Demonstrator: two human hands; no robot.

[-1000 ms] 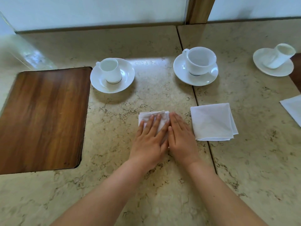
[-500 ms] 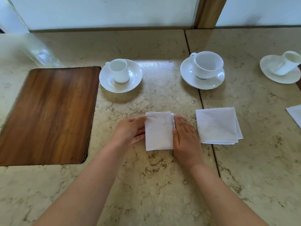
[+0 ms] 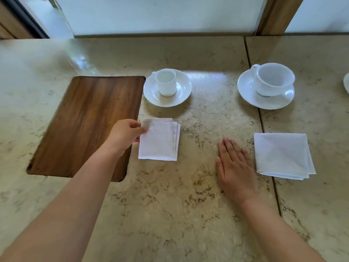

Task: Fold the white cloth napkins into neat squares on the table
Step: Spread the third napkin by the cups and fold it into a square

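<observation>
A small folded white napkin lies on the marble table, just below the left cup and saucer. My left hand pinches its left edge between thumb and fingers. My right hand rests flat on the bare table, fingers together, holding nothing, well to the right of that napkin. A second, larger folded white napkin lies to the right of my right hand, apart from it.
A dark wooden inset panel sits left of the held napkin. A small cup on a saucer and a wider cup on a saucer stand behind the napkins. A seam splits the tabletop at the right.
My left hand has slid the small folded napkin leftward toward the wooden panel. My right hand has come off the napkin and now lies flat on the table.
</observation>
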